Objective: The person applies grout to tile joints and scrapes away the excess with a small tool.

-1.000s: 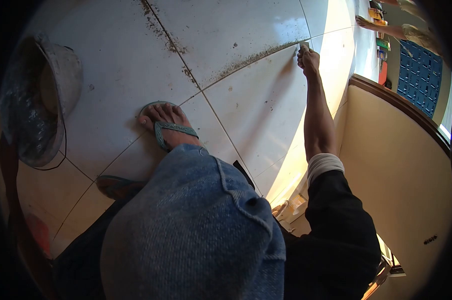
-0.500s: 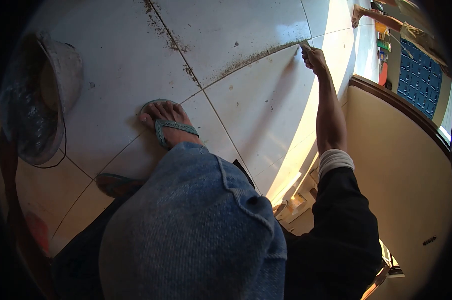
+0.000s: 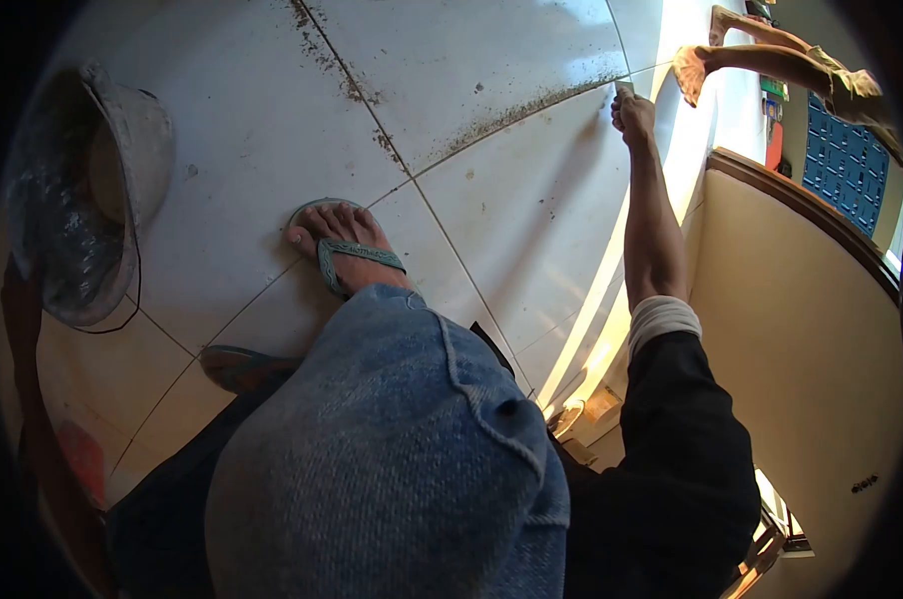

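Observation:
My right hand [image 3: 634,113] reaches out over the white tiled floor [image 3: 511,230], its fingers closed round a small flat scraper-like tool [image 3: 624,89]. The tool's end is at a joint between tiles, where a line of brown dirt [image 3: 516,115] runs off to the left. At the left edge my left forearm [image 3: 32,399] is dark and partly cut off. My left hand [image 3: 20,285] is in shadow against the rim of a dusty bucket [image 3: 144,150] that lies tipped; its fingers cannot be made out.
My sandalled foot [image 3: 357,245] rests on the tiles, the other sandal [image 3: 242,367] beside it. Another person's bare feet [image 3: 689,75] are at the upper right, near a blue patterned panel [image 3: 843,160]. A cream wall [image 3: 801,349] rises at the right. Something red [image 3: 80,459] shows lower left.
My right hand has shifted slightly right and down with the tool. The other person has stepped closer, with both feet now in view. The bucket and floor appear slightly shifted right.

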A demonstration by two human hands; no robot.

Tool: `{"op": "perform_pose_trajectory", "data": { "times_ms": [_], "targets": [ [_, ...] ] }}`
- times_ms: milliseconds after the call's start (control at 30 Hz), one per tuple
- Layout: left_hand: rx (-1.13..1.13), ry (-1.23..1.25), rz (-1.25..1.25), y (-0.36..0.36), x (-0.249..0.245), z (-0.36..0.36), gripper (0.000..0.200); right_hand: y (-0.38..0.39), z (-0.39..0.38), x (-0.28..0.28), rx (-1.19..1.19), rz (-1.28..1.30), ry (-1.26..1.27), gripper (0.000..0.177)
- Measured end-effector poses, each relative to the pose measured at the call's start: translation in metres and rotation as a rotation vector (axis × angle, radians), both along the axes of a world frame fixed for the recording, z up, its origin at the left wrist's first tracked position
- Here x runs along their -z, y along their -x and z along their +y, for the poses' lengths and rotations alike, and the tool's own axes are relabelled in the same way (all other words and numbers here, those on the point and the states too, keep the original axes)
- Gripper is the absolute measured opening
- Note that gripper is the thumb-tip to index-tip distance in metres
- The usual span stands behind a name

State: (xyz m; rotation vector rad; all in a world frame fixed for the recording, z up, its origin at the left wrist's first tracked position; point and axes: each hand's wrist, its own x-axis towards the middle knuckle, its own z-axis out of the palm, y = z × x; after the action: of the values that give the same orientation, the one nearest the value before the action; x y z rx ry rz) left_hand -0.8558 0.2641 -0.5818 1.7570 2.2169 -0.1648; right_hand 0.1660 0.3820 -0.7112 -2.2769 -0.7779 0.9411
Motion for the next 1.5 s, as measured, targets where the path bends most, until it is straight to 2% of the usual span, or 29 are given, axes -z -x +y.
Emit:
{"op": "perform_pose_trajectory", "data": {
  "times_ms": [100, 167, 200, 233, 267, 300, 333, 367, 400, 433, 500, 533, 567, 633, 733, 867, 967, 1033, 1100, 1167, 1233, 1267, 1300, 1367, 1433, 1467, 1500],
  "targets": [
    [-0.166, 0.005, -0.299, 0.038, 0.007, -0.011, 0.076, -0.007, 0.003, 0.007, -0.016, -0.002, 0.057, 0.030],
    [-0.477, 0.150, -0.643, 0.022, -0.017, -0.025, 0.071, 0.027, -0.010, 0.006, -0.072, -0.126, 0.077, 0.033],
    [-0.769, 0.091, -0.678, -0.005, -0.025, -0.025, 0.066, 0.045, -0.024, 0.005, -0.121, -0.217, 0.102, 0.037],
    [-0.813, 0.034, -0.764, -0.023, -0.033, -0.045, 0.061, 0.068, -0.040, 0.000, -0.161, -0.266, 0.128, 0.039],
    [-0.824, 0.045, -0.895, 0.014, -0.015, -0.087, 0.057, 0.094, -0.056, -0.008, -0.175, -0.181, 0.094, 0.039],
    [-0.869, 0.013, -0.836, -0.022, -0.022, -0.111, 0.052, 0.115, -0.068, -0.019, -0.185, -0.087, 0.151, 0.039],
    [-0.924, 0.034, -0.787, -0.054, -0.024, -0.136, 0.035, 0.127, -0.074, -0.028, -0.184, 0.009, 0.184, 0.039],
    [-0.731, 0.274, -0.783, -0.069, -0.021, -0.158, 0.026, 0.134, -0.080, -0.036, -0.185, 0.106, 0.221, 0.039],
    [-0.627, 0.435, -0.766, -0.101, -0.019, -0.168, 0.026, 0.137, -0.082, -0.040, -0.098, 0.045, 0.139, 0.040],
    [-0.572, 0.550, -0.774, -0.137, -0.020, -0.169, 0.025, 0.140, -0.082, -0.041, -0.013, -0.015, 0.061, 0.040],
    [-0.520, 0.672, -0.803, -0.191, -0.016, -0.166, 0.024, 0.148, -0.095, -0.027, -0.097, -0.199, 0.077, 0.042],
    [-0.486, 0.704, -0.820, -0.212, -0.016, -0.158, 0.024, 0.154, -0.103, -0.019, -0.136, -0.089, 0.111, 0.043],
    [-0.454, 0.730, -0.844, -0.233, -0.017, -0.150, 0.024, 0.161, -0.107, -0.022, -0.191, -0.120, 0.099, 0.043],
    [-0.391, 0.752, -0.903, -0.267, -0.021, -0.133, 0.024, 0.171, -0.107, -0.031, -0.100, -0.092, 0.009, 0.041],
    [-0.274, 0.753, -1.023, -0.316, -0.023, -0.094, 0.025, 0.176, -0.077, -0.061, -0.079, 0.047, -0.036, 0.042],
    [-0.151, 0.730, -1.230, -0.371, -0.025, -0.048, 0.029, 0.196, 0.004, -0.078, -0.201, 0.068, -0.224, 0.037],
    [-0.093, 0.722, -1.330, -0.394, -0.024, -0.025, 0.033, 0.230, 0.058, -0.091, -0.315, 0.088, -0.365, 0.036],
    [-0.062, 0.742, -1.361, -0.401, -0.016, -0.010, 0.036, 0.246, 0.081, -0.094, -0.413, 0.064, -0.328, 0.033],
    [-0.022, 0.762, -1.356, -0.404, -0.005, 0.008, 0.038, 0.259, 0.091, -0.099, -0.558, -0.078, -0.210, 0.033],
    [0.014, 0.774, -1.352, -0.409, 0.007, 0.024, 0.042, 0.266, 0.089, -0.100, -0.681, -0.308, -0.276, 0.035],
    [0.002, 0.753, -1.375, -0.420, 0.019, 0.039, 0.045, 0.265, 0.085, -0.108, -0.704, -0.408, -0.251, 0.036],
    [-0.109, 0.797, -1.389, -0.428, 0.012, 0.048, 0.041, 0.259, 0.086, -0.119, -0.713, -0.431, -0.187, 0.034],
    [-0.088, 0.808, -1.400, -0.430, 0.021, 0.056, 0.041, 0.253, 0.084, -0.131, -0.727, -0.448, -0.119, 0.033],
    [-0.028, 0.847, -1.612, -0.429, 0.045, 0.064, 0.040, 0.227, 0.091, -0.141, -0.734, -0.559, -0.050, 0.031],
    [-0.028, 0.917, -1.593, -0.426, 0.045, 0.069, 0.046, 0.183, 0.100, -0.134, -0.727, -0.624, -0.058, 0.031],
    [-0.054, 0.982, -1.647, -0.426, 0.040, 0.070, 0.049, 0.168, 0.103, -0.141, -0.686, -0.616, -0.017, 0.029],
    [-0.085, 1.039, -1.701, -0.422, 0.035, 0.071, 0.052, 0.139, 0.109, -0.124, -0.701, -0.703, -0.067, 0.027]
  ]
}}
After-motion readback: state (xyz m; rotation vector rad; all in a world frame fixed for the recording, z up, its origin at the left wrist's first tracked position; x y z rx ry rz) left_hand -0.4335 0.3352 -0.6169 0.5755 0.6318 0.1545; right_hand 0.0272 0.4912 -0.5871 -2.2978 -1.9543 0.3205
